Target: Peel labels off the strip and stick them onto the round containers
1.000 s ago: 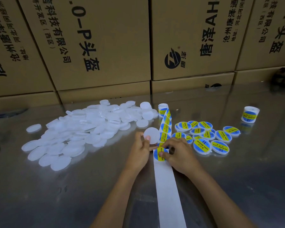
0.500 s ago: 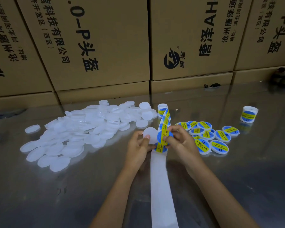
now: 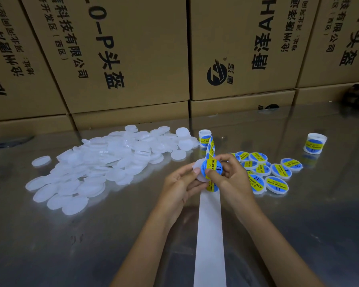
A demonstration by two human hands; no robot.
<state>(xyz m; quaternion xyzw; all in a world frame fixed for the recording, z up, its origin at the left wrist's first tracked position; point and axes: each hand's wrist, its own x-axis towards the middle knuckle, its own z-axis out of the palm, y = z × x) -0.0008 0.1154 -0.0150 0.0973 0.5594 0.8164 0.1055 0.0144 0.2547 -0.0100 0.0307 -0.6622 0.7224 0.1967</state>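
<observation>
Our left hand (image 3: 179,184) grips a white container (image 3: 198,169); our right hand (image 3: 229,177) pinches a blue-yellow label (image 3: 212,167) onto it, fingers curled.

Your right hand (image 3: 229,176) and the label (image 3: 212,167) cover most of the white container (image 3: 197,171) you hold, so you see only its nine-o'clock rim. The bare strip (image 3: 210,235) runs off the six-o'clock edge. At three o'clock, a dark object (image 3: 358,94) blurs beyond recognition.

Glossy metal table (image 3: 298,235); matt translucent plastic containers (image 3: 95,162); smooth white paper strip (image 3: 210,235); matt cardboard boxes (image 3: 143,48).
</observation>
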